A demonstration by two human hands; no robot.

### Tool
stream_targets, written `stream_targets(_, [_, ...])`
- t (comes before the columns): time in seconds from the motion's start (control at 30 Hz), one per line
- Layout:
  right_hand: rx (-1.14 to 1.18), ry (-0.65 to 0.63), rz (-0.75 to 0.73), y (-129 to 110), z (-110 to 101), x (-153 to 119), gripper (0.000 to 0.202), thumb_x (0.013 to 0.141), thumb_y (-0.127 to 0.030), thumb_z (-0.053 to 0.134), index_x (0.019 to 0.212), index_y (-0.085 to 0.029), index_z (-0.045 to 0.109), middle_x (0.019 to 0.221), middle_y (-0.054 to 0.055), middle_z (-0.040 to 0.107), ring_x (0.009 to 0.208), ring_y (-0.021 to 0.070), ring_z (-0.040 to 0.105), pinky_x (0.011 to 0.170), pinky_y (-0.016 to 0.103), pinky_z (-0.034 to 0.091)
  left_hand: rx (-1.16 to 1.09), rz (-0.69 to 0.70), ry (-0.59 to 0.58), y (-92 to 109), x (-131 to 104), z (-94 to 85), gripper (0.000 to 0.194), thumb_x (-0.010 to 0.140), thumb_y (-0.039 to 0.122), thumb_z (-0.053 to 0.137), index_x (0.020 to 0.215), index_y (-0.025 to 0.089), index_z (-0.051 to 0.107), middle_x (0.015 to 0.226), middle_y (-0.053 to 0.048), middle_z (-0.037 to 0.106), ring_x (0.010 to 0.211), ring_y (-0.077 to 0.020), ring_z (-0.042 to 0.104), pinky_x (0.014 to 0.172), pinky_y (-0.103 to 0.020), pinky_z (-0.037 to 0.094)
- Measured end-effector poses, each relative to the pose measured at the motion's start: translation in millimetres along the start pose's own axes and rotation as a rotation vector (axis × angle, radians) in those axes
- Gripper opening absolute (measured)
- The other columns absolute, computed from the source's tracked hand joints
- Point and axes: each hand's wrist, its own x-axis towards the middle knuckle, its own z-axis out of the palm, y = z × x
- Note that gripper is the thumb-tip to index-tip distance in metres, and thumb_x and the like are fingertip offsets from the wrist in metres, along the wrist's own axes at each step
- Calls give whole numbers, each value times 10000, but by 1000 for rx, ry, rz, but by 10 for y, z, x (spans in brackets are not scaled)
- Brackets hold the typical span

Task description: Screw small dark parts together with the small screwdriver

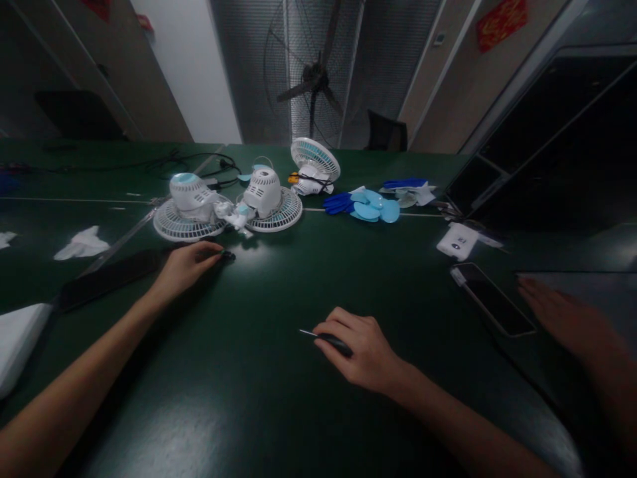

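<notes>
"Two hands shown: what does each hold?"

"The right hand (361, 345) curls round a screwdriver (336, 343) above the green table (249, 411). The left hand (189, 264), fingers nearly together, meets a small dark object (227, 255); whether it is gripped cannot be told."

"And the stage reached?"

"Probably early: the screwdriver's tip is well apart from the three fans (263, 192), and light-blue blades (375, 207) lie loose."

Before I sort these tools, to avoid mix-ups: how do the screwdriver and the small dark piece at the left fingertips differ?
The screwdriver shows a thin, pale shaft; the small dark piece shows none. The right hand holds the screwdriver; the left hand pinches the small dark piece. Both have dark surfaces.
</notes>
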Motion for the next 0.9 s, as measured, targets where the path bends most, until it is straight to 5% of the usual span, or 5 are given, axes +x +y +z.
stream_targets(0.23, [0,-20,3,2,4,6,183,1061,-277,620,1201,-206,715,1071,51,700,840,155,658,673,273,510,-89,-21,38,64,-11,1,605,884,683,654,1254,213,745,1311,-109,743,1045,-316,741,895,-395,595])
stream_targets(0.47, [0,-33,17,-2,2,-10,185,1061,-273,622,1208,-211,714,1083,46,697,856,158,660,681,280,511,-61,15,30,218,-57,140,554,913,653,642,1230,213,753,1207,-105,777,984,-298,741,870,-394,588])
stream_targets(0.9, [-49,-47,15,-18,-16,6,172,1052,-270,635,1188,-208,719,1068,39,701,845,147,670,668,262,512,-276,-118,-16,78,13,165,583,835,646,747,1221,209,765,1224,-109,789,1121,-325,740,999,-430,562])
